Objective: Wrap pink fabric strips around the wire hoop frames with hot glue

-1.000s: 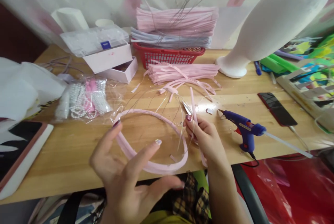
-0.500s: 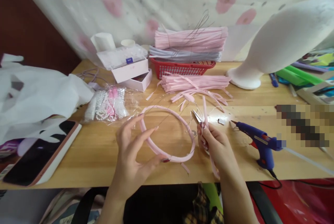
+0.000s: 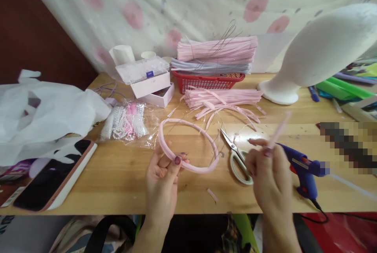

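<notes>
My left hand (image 3: 165, 176) grips a pink wrapped ring (image 3: 203, 169) at its lower left, thumb on top and fingers beneath. The ring is tilted above the table. A thin pink strip (image 3: 278, 129), blurred, sticks up from my right hand (image 3: 269, 174), which is closed around it. Beside that hand lie scissors (image 3: 240, 166) with pale handles, their blades pointing away and to the left. Just behind my right hand is a blue glue gun (image 3: 304, 162), partly covered by the fingers. A small pink scrap (image 3: 212, 195) lies near the table's front edge.
Pink strips (image 3: 224, 99) lie before a red basket (image 3: 206, 82) stacked with more bundles. White boxes (image 3: 150, 84), bagged beads (image 3: 125, 121), a phone (image 3: 53, 174) and a white plastic bag (image 3: 44, 115) are on the left. A white foam head form (image 3: 321, 48) stands back right.
The scissors have left my right hand and now lie on the table. That hand moved right with the strip. My left hand has closed on the ring.
</notes>
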Motion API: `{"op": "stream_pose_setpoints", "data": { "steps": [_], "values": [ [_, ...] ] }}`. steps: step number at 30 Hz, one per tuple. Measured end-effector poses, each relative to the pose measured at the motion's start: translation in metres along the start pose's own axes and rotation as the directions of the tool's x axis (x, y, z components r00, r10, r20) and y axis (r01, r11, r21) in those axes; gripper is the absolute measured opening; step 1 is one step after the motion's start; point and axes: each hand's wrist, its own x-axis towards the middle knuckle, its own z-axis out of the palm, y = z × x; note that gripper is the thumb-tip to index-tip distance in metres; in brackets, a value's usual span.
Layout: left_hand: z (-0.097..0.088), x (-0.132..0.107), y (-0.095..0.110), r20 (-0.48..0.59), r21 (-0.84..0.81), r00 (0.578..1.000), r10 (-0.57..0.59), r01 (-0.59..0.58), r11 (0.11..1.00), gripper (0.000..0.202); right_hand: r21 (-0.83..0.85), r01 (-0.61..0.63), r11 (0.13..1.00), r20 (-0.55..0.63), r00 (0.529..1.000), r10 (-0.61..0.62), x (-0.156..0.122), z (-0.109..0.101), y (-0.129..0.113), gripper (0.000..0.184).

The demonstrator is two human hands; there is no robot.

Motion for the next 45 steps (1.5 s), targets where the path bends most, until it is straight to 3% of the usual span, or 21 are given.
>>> {"op": "stream_pose_setpoints", "data": {
  "steps": [2, 5, 8, 10, 14, 16, 19, 22, 27, 29, 32, 36, 41, 45],
  "values": [
    [0.006, -0.002, 0.001, 0.030, -0.008, 0.999, -0.025, 0.025, 1.000, 0.029, -0.011, 0.067, 0.998, -0.039, 0.997, -0.068, -0.009, -0.008, -0.013, 0.032],
    [0.017, -0.010, -0.001, 0.091, 0.014, 0.994, -0.067, 0.066, 0.998, 0.025, -0.010, -0.001, 1.000, 0.048, 0.999, 0.001, -0.025, -0.011, -0.025, 0.026],
    [0.023, -0.020, -0.004, 0.135, 0.056, 0.987, -0.088, 0.081, 0.995, 0.037, -0.020, -0.001, 1.000, 0.165, 0.986, 0.005, -0.033, -0.004, -0.024, 0.028],
    [0.022, -0.026, -0.005, 0.136, 0.092, 0.988, -0.066, 0.054, 0.994, 0.046, -0.042, 0.055, 0.998, 0.233, 0.972, -0.044, -0.034, 0.000, -0.021, 0.031],
    [0.012, -0.026, -0.005, 0.183, 0.232, 0.983, -0.007, -0.036, 0.972, 0.033, -0.081, 0.163, 0.983, 0.343, 0.931, -0.126, -0.030, 0.000, -0.021, 0.032],
    [0.005, -0.022, -0.004, 0.228, 0.300, 0.974, -0.006, -0.065, 0.952, 0.047, -0.107, 0.206, 0.973, 0.373, 0.915, -0.153, -0.029, -0.002, -0.022, 0.037],
    [-0.002, -0.017, 0.001, 0.267, 0.327, 0.955, -0.126, 0.033, 0.944, 0.047, -0.150, 0.239, 0.959, 0.400, 0.902, -0.163, -0.029, -0.004, -0.022, 0.037],
    [-0.006, -0.017, 0.006, 0.221, 0.275, 0.942, -0.252, 0.188, 0.943, 0.037, -0.180, 0.274, 0.945, 0.435, 0.884, -0.173, -0.029, -0.005, -0.021, 0.036],
    [-0.006, -0.021, 0.008, 0.130, 0.167, 0.958, -0.257, 0.235, 0.958, 0.063, -0.117, 0.354, 0.928, 0.474, 0.841, -0.261, -0.030, -0.011, -0.024, 0.035],
    [-0.006, -0.023, 0.005, 0.152, 0.154, 0.955, -0.256, 0.233, 0.960, 0.058, -0.079, 0.366, 0.927, 0.503, 0.818, -0.280, -0.029, -0.013, -0.028, 0.037],
    [-0.007, -0.024, 0.001, 0.212, 0.168, 0.943, -0.256, 0.223, 0.960, 0.034, -0.036, 0.405, 0.913, 0.546, 0.773, -0.322, -0.029, -0.012, -0.034, 0.039],
    [-0.007, -0.025, -0.001, 0.324, 0.227, 0.908, -0.265, 0.197, 0.954, 0.037, -0.024, 0.446, 0.895, 0.577, 0.737, -0.352, -0.028, -0.009, -0.042, 0.041],
    [-0.003, -0.030, 0.002, 0.384, 0.317, 0.889, -0.249, 0.126, 0.940, 0.028, 0.029, 0.438, 0.898, 0.588, 0.719, -0.370, -0.027, -0.005, -0.045, 0.037],
    [-0.004, -0.033, 0.003, 0.438, 0.239, 0.859, -0.266, 0.174, 0.955, 0.021, -0.027, 0.433, 0.901, 0.621, 0.713, -0.324, -0.030, -0.007, -0.039, 0.038]
  ]
}}
